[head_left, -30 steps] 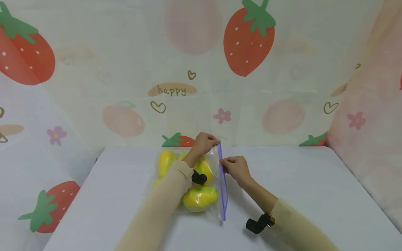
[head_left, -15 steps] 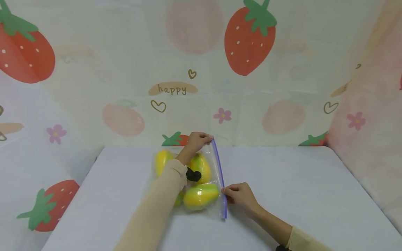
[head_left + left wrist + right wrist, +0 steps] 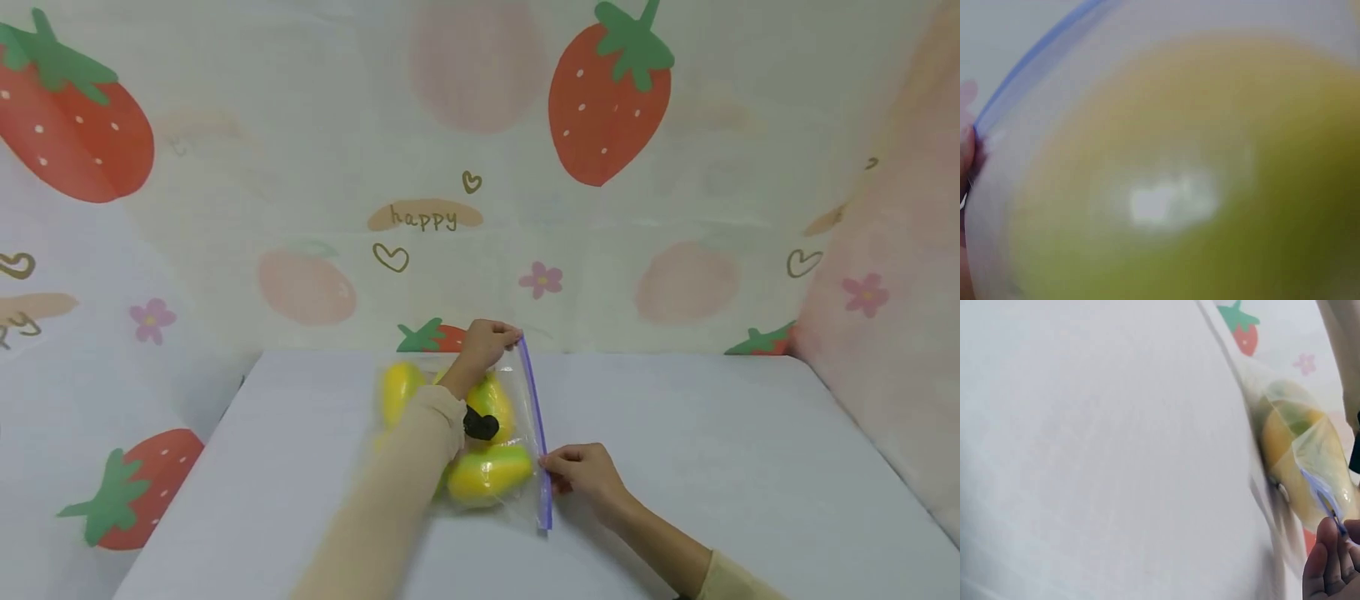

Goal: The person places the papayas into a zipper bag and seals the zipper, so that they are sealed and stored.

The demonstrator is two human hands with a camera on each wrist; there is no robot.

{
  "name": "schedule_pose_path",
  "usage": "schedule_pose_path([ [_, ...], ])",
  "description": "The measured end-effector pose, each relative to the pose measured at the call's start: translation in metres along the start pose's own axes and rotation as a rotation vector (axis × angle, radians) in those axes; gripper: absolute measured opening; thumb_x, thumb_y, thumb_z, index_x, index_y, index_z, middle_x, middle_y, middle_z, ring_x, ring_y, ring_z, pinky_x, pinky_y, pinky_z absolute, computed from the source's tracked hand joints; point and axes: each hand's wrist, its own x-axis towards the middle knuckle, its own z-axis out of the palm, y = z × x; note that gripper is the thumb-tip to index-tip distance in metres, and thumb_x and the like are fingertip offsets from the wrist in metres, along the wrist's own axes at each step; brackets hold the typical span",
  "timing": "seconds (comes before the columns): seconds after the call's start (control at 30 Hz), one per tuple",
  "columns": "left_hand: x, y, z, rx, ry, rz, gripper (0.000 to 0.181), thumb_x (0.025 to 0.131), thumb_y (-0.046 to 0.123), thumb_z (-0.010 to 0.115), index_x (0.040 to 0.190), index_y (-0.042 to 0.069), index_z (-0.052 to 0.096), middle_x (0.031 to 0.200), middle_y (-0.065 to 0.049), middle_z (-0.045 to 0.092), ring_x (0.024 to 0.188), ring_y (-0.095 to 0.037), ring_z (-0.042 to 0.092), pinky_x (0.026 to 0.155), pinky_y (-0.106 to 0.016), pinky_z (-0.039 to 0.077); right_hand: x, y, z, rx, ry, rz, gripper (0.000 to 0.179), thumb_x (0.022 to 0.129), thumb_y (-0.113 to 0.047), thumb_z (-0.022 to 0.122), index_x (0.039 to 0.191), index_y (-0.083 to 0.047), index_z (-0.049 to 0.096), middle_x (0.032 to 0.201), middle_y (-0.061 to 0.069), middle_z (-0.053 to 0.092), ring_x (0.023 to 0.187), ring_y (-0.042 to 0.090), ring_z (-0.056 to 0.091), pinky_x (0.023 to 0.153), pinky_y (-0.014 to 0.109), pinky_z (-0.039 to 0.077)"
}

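Observation:
A clear zip bag (image 3: 525, 392) with a purple zip edge lies on the white table, holding several yellow-green mangoes (image 3: 491, 475). At the bag's far corner my left hand (image 3: 486, 343) pinches the end of the zip strip, its forearm crossing over the bag and hiding some of the fruit. Lower on the same strip, near its close end, my right hand (image 3: 588, 477) pinches the purple edge between thumb and finger. One mango (image 3: 1197, 162) fills most of the left wrist view through the plastic. In the right wrist view, the right fingers (image 3: 1327, 550) grip the purple strip.
The white table (image 3: 712, 433) stretches out on both sides of the bag. Behind it hangs a cloth backdrop (image 3: 480, 267) printed with strawberries, flowers and hearts. A black wrist camera (image 3: 482, 425) sits above the bag on the left wrist.
My right hand has slid along the purple strip toward the near end, and the strip now looks straighter. My left hand keeps its pinch on the far corner. The head view has shifted slightly.

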Motion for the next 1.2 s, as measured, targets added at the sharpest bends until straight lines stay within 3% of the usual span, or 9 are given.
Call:
schedule_pose_path([
  [0.13, -0.001, 0.008, 0.009, 0.021, 0.047, -0.011, 0.023, 0.094, 0.022, 0.065, 0.1, 0.001, 0.075, 0.086, -0.006, 0.069, 0.076, -0.013, 0.055, 0.066, -0.021, 0.044, -0.011, 0.002, 0.0, 0.0, 0.01, 0.009, 0.022, 0.087, -0.01, 0.069, 0.094, 0.011, 0.072, 0.066, 0.001, 0.065, 0.055, 0.011, 0.057, 0.055, 0.024, 0.053],
  [0.23, -0.003, 0.012, 0.01, 0.046, 0.08, -0.034, 0.022, 0.094, 0.02, 0.065, 0.099, 0.002, 0.075, 0.089, -0.009, 0.07, 0.077, -0.014, 0.056, 0.067, -0.023, 0.044, -0.023, 0.007, 0.003, -0.016, -0.019, 0.007, 0.023, 0.087, -0.012, 0.069, 0.093, 0.01, 0.072, 0.066, 0.001, 0.067, 0.055, 0.009, 0.058, 0.055, 0.023, 0.052],
  [0.47, -0.001, 0.006, 0.013, 0.121, 0.031, -0.029, 0.023, 0.093, 0.023, 0.066, 0.098, 0.003, 0.076, 0.096, -0.011, 0.074, 0.082, -0.016, 0.06, 0.071, -0.025, 0.047, -0.05, 0.022, 0.003, -0.021, -0.132, 0.036, 0.024, 0.089, -0.013, 0.067, 0.092, 0.01, 0.072, 0.069, 0.004, 0.071, 0.055, 0.008, 0.062, 0.055, 0.023, 0.053],
  [0.7, 0.002, -0.002, 0.004, -0.009, -0.028, -0.001, 0.023, 0.093, 0.021, 0.067, 0.1, 0.001, 0.075, 0.093, -0.01, 0.074, 0.075, -0.013, 0.06, 0.08, -0.028, 0.053, -0.049, 0.019, -0.005, -0.008, -0.196, 0.029, 0.026, 0.089, -0.014, 0.067, 0.096, 0.011, 0.071, 0.073, 0.006, 0.073, 0.057, 0.008, 0.064, 0.059, 0.024, 0.054],
  [0.8, 0.002, -0.003, 0.0, -0.05, -0.047, 0.007, 0.023, 0.093, 0.02, 0.067, 0.101, 0.0, 0.074, 0.092, -0.01, 0.073, 0.074, -0.011, 0.059, 0.078, -0.026, 0.053, -0.047, 0.018, -0.009, -0.001, -0.206, 0.036, 0.026, 0.09, -0.013, 0.066, 0.096, 0.012, 0.07, 0.072, 0.005, 0.073, 0.057, 0.008, 0.064, 0.058, 0.024, 0.054],
  [1.0, 0.0, -0.005, -0.002, -0.067, -0.038, -0.005, 0.021, 0.092, 0.019, 0.067, 0.099, 0.0, 0.075, 0.083, -0.004, 0.07, 0.071, -0.011, 0.057, 0.069, -0.02, 0.05, -0.045, 0.018, -0.01, 0.021, -0.235, 0.044, 0.028, 0.09, -0.015, 0.066, 0.096, 0.012, 0.07, 0.07, 0.002, 0.072, 0.056, 0.008, 0.063, 0.056, 0.023, 0.052],
  [1.2, -0.002, -0.007, -0.002, -0.064, -0.033, 0.013, 0.023, 0.092, 0.021, 0.067, 0.099, 0.001, 0.074, 0.079, -0.001, 0.068, 0.072, -0.01, 0.057, 0.07, -0.021, 0.049, -0.043, 0.018, -0.013, 0.018, -0.244, 0.041, 0.027, 0.089, -0.014, 0.067, 0.096, 0.011, 0.07, 0.071, 0.002, 0.072, 0.056, 0.008, 0.064, 0.056, 0.023, 0.052],
])
